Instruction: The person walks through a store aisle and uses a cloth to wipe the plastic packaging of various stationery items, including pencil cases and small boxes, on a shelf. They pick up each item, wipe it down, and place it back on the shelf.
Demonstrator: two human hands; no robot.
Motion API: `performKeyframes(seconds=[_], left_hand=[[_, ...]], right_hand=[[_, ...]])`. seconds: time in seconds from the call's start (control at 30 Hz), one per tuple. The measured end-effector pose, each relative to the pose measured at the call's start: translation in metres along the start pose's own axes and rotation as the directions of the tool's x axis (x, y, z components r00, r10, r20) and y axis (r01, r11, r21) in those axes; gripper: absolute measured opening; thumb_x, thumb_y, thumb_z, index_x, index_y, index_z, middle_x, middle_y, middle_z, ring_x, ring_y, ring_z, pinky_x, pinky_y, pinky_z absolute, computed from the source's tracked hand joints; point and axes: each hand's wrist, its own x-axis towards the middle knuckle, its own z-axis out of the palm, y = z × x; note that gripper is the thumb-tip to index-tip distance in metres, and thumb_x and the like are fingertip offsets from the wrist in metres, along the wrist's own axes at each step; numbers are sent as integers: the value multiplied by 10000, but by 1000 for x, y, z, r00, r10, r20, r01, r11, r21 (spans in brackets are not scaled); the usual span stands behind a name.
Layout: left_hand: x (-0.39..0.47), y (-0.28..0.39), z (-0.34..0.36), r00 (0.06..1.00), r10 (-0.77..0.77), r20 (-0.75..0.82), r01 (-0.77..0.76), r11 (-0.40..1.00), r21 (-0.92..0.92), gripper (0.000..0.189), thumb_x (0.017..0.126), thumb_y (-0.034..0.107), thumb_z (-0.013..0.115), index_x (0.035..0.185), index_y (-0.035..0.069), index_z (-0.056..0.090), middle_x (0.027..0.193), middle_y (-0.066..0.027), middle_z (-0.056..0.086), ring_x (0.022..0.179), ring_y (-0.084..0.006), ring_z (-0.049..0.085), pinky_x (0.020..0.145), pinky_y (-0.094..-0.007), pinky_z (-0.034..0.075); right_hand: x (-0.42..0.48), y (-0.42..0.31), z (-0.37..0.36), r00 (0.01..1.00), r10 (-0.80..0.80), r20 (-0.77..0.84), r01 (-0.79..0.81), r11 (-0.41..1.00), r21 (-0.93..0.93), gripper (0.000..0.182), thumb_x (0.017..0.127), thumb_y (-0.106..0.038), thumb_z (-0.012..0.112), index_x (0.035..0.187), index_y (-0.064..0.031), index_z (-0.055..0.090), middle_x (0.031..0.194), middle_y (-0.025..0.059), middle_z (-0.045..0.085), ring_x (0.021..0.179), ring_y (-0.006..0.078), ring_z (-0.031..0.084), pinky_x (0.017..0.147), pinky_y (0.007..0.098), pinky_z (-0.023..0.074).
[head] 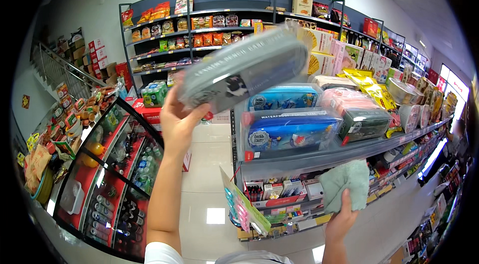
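My left hand (pixel 183 114) grips the near end of a gray pencil case in clear plastic packaging (pixel 243 73), raised and tilted above the shelf. A folded pale green cloth (pixel 344 185) is held in my right hand (pixel 344 211), in front of the shelf edge. On the shelf top, a blue pencil case in clear packaging (pixel 292 135) stands in front of a lighter blue one (pixel 284 97). To their right lie a dark green packaged pencil case (pixel 365 125) and pink ones (pixel 348 97).
A glass-door drinks cooler (pixel 112 181) with snacks on top stands at the left. Hanging colored items on a card (pixel 243 204) project from the shelf's near end. Snack shelves (pixel 157 52) line the back wall. A person (pixel 454 140) is at the far right.
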Motion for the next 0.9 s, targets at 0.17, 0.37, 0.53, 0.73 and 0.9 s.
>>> performKeyframes(seconds=[0.17, 0.37, 0.53, 0.73, 0.9], left_hand=[[-49, 75, 18, 984, 72, -166, -27, 966, 257, 786, 659, 36, 818, 1357, -26, 463, 1266, -126, 576, 1154, -230, 580, 960, -344, 490], [-130, 130, 59, 967, 113, 230, -222, 819, 529, 651, 611, 27, 754, 1227, -47, 555, 1186, -185, 635, 1087, -306, 617, 972, -387, 467], [-159, 127, 80, 949, 167, 268, -307, 687, 659, 632, 617, -4, 750, 1216, -35, 551, 1190, -189, 632, 1130, -342, 608, 1021, -447, 454], [-192, 109, 76, 997, 7, 80, -55, 787, 615, 699, 613, 6, 802, 1250, -52, 520, 1186, -152, 613, 1101, -256, 600, 994, -368, 454], [-232, 111, 64, 921, -293, -255, 378, 831, 409, 830, 629, 119, 897, 1304, -74, 455, 1218, -133, 563, 1118, -233, 569, 973, -355, 468]], right_hand=[[38, -51, 25, 893, -436, -109, 445, 893, 70, 386, 947, -98, 596, 1290, 51, 502, 1240, 132, 572, 1117, 210, 575, 935, 355, 476], [31, -114, 68, 421, -668, 614, 907, 325, -267, 305, 924, -158, 533, 1171, -11, 632, 1326, 218, 577, 1330, 432, 438, 1163, 535, 169], [-13, -95, 67, 211, -544, 812, 864, 492, 105, 340, 864, -50, 523, 1179, 13, 632, 1314, 212, 586, 1272, 368, 524, 1099, 451, 356], [15, -91, 7, 515, -649, 561, 778, 629, 13, 249, 930, -44, 507, 1151, 23, 603, 1178, 154, 615, 1108, 260, 590, 979, 350, 459], [71, 27, -169, 954, -251, -166, 162, 892, -421, 117, 955, -85, 545, 1003, -9, 620, 945, 43, 635, 878, 105, 575, 765, 240, 457]])
